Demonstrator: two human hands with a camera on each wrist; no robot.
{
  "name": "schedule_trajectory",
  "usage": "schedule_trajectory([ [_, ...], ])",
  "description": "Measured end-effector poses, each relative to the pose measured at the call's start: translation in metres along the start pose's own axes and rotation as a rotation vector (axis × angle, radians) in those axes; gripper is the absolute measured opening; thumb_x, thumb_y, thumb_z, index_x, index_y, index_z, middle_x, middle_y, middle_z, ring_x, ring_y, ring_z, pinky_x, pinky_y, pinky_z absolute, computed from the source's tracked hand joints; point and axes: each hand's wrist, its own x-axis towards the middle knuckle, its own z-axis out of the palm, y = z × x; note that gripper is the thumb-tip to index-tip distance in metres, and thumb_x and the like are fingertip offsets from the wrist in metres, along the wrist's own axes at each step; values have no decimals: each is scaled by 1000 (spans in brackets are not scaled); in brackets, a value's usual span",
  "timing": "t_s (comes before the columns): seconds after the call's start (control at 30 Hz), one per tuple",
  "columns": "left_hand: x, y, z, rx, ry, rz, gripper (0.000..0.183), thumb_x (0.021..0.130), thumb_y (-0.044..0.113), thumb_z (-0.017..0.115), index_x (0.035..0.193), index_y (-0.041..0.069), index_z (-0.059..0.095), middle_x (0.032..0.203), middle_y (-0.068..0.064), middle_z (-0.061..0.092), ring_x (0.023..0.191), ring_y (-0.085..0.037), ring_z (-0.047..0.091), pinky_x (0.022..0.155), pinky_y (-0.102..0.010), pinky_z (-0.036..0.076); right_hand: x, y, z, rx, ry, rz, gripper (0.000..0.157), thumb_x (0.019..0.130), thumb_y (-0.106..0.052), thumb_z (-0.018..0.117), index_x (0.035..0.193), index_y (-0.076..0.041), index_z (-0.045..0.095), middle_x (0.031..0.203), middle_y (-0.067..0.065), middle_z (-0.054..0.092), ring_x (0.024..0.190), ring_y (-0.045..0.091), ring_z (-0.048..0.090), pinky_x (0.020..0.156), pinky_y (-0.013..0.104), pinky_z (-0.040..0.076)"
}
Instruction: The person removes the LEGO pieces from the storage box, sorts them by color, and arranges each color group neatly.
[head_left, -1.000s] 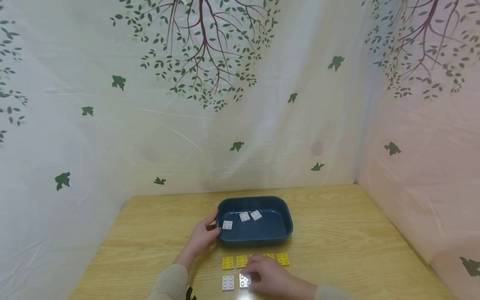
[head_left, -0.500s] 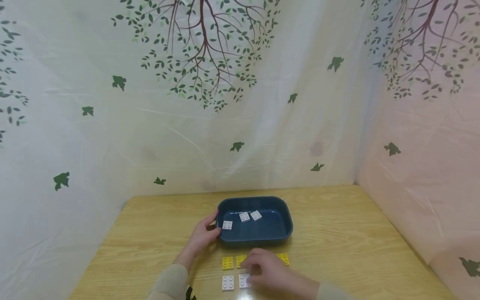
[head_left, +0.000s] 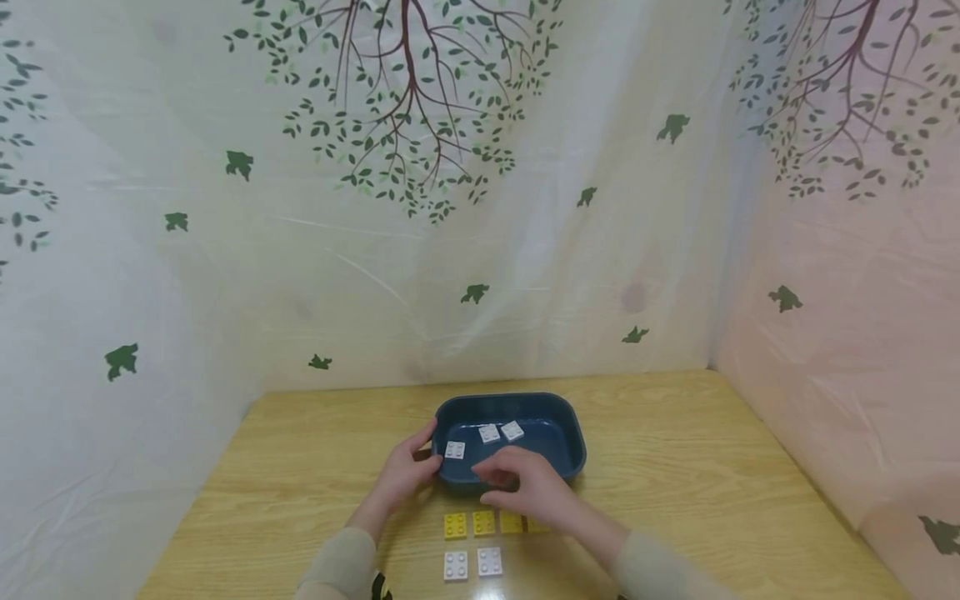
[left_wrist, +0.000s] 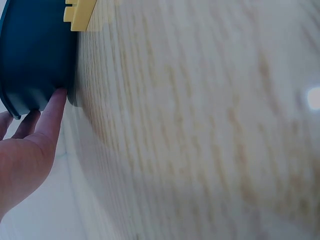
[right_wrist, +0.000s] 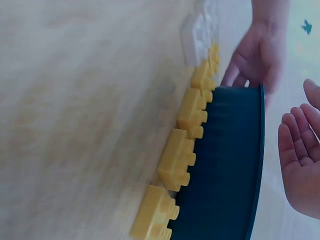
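My left hand [head_left: 403,475] rests against the left end of a dark blue tray [head_left: 551,446], fingers and thumb spread along its outer wall; the left wrist view shows straight fingers [left_wrist: 52,116] touching it. Over the tray's near rim hovers my right hand [head_left: 528,487], thumb apart from the bent fingers. Its palm [right_wrist: 302,155] shows nothing held in the right wrist view. Inside the tray lie three white toy bricks, one white brick [head_left: 454,450] at the left end and two near the middle. A row of yellow bricks [head_left: 455,526] lies before the tray, partly hidden by my right forearm.
Nearer me, two white bricks [head_left: 455,566] lie side by side, studs up. The wooden table [head_left: 675,467] extends to both sides and ends at a hanging sheet [head_left: 375,292] printed with branches and leaves.
My right hand has moved away from the near white bricks, up across the yellow row to the tray's near rim. The left hand and tray have stayed put.
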Motion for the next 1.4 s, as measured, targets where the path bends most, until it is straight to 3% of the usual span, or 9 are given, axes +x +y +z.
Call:
schedule_trajectory([
  [0.23,1,-1,-2,47,-8,-16,63,94,4,60,152,10,39,153,-24,37,126,-43,52,95,-43,52,27,10,5,-6,7,98,37,87,-24,77,122,-14,70,114,2,70,100,9,62,91,32,53],
  [0.33,1,0,-2,62,-10,-22,62,94,5,60,153,11,38,153,-23,37,128,-42,51,98,-45,50,39,15,10,-18,18,146,39,87,-25,77,123,-14,69,115,-1,69,102,10,61,93,35,52],
  [0.63,0,1,-3,45,-18,-10,63,94,5,59,153,9,37,153,-23,37,128,-42,50,98,-46,49,66,28,24,-75,46,182,38,85,-21,78,121,-11,69,115,2,68,105,19,62,94,41,51],
  [1.0,-2,3,-3,22,-34,5,62,94,4,59,153,6,36,153,-26,36,127,-44,51,96,-46,51,88,40,35,-126,8,251,43,82,-17,81,122,-9,68,121,9,67,115,29,59,103,48,43],
  [1.4,1,0,-3,0,-13,-10,63,93,2,59,152,6,38,152,-25,37,125,-43,52,95,-44,52,95,49,42,-137,-31,292,47,78,-13,83,123,-8,69,122,10,67,118,30,58,105,49,43],
])
